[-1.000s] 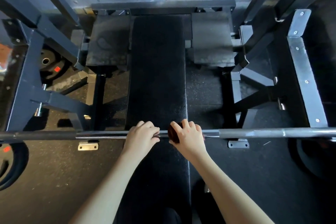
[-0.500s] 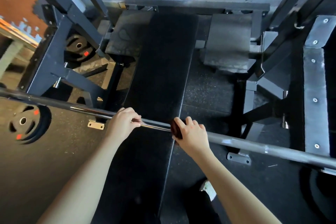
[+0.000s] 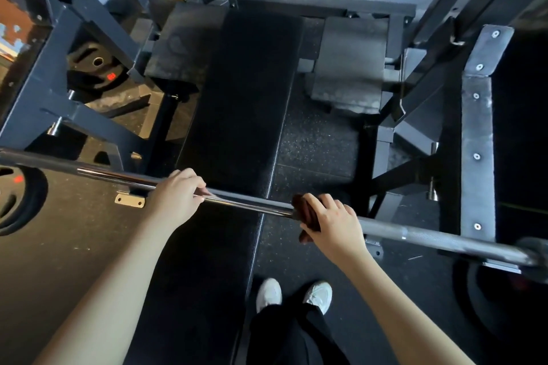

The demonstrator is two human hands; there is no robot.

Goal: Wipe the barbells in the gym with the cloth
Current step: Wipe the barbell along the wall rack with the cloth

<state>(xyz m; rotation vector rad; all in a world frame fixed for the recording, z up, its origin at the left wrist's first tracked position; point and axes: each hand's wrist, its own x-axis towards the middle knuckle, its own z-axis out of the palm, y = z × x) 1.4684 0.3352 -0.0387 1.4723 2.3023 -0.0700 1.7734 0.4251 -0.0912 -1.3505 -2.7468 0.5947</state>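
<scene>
A long steel barbell (image 3: 246, 201) runs across the view from the left edge down to the right, resting on the rack above a black bench (image 3: 237, 115). My left hand (image 3: 175, 195) grips the shiny middle part of the bar from above. My right hand (image 3: 332, 222) holds a dark brown cloth (image 3: 305, 213) wrapped around the bar, to the right of the bench. A stretch of bare bar lies between the two hands.
Grey rack uprights (image 3: 477, 139) and braces stand on both sides. Weight plates (image 3: 20, 198) lie on the floor at left and hang on the bar's right end (image 3: 533, 255). My white shoes (image 3: 293, 295) stand on the black rubber floor beside the bench.
My right hand has slid the cloth along the bar to the right, away from the left hand. The view has tilted and shifted, and my shoes now show.
</scene>
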